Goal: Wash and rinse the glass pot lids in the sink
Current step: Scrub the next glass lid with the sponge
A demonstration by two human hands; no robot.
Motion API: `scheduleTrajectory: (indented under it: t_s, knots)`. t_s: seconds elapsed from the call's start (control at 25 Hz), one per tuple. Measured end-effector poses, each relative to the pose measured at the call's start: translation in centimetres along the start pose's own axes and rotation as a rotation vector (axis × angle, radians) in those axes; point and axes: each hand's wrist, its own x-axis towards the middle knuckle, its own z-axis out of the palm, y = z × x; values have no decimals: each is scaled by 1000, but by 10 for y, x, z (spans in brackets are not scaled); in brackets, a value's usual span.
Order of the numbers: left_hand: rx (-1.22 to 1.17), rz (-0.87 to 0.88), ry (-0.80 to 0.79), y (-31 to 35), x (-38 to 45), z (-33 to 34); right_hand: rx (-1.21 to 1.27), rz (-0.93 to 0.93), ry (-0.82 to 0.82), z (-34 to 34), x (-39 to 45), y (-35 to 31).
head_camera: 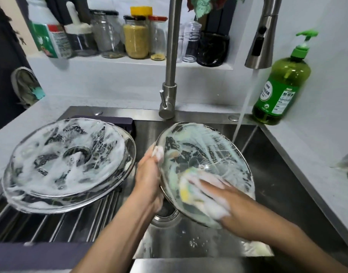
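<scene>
Pretty clearly a home kitchen: steel sink [277,174], tap [171,56] behind it, jars [135,36] on the shelf above, green soap bottle [281,89] right of the tap.

Both forearms were bare to the bottom edge of the view, with no sleeve, watch or ring showing. White suds coated the fingers of the right hand [218,196], nearest the sink [287,174] drain, and clung to the fingertips of the left hand [149,174].

L grip [149,170] holds lid [206,154], R grip [224,200] scrubs
</scene>
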Motion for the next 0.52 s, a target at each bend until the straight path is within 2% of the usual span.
scheduleTrajectory:
  t_s: [0.04,0.12,0.2,0.32,0.36,0.4,0.52]
  knots:
    - [2,8,14,1,1,-1,-1,-11,24,1,23,-8]
    - [-3,18,24,2,5,-4,-1,85,94,-18,70,-5]
    - [-1,22,2,1,5,-8,-79,178,231,-46,92,16]
    - [4,0,26,1,1,-10,-167,430,184,-42,55,45]
    - [28,-2,34,0,3,-12,-143,445,149,-24,32,43]
    - [41,-2,49,0,5,-13,-84,414,117,-6,14,29]
    - [6,-47,68,-1,6,-10,69,79,62,22,21,-2]
